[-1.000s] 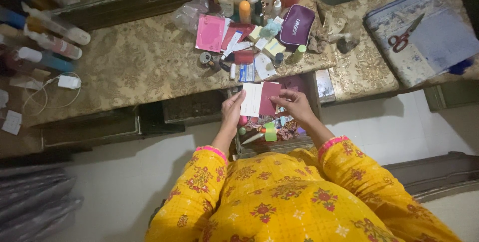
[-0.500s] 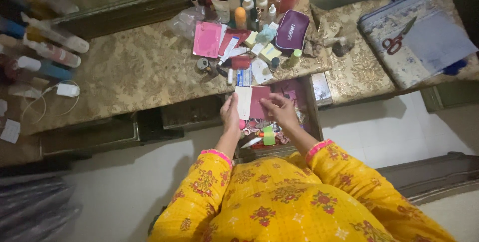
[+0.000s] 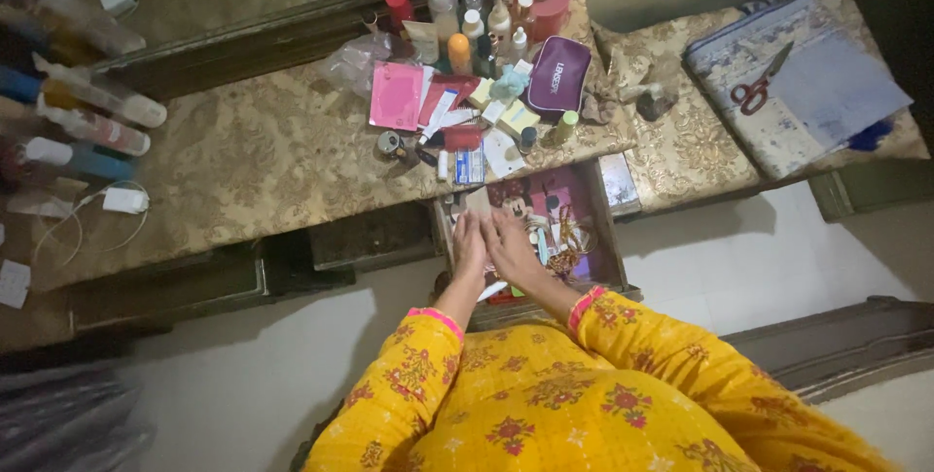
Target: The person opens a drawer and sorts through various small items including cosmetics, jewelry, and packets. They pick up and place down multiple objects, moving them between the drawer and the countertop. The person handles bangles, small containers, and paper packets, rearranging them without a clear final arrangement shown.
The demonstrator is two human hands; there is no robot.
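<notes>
left hand and right hand side by side over open drawer | fingers straight, pressed together, on pale card | cluttered tabletop beyond fingertips

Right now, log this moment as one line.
left hand: in open drawer, pressed against right | right hand: same | grasp: cannot tell | dresser top: purple pouch, pink packet, bottles

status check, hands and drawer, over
Left hand and right hand side by side, down in the open drawer. Grip unclear. Drawer packed with small clutter. Nothing blocking above.
</notes>
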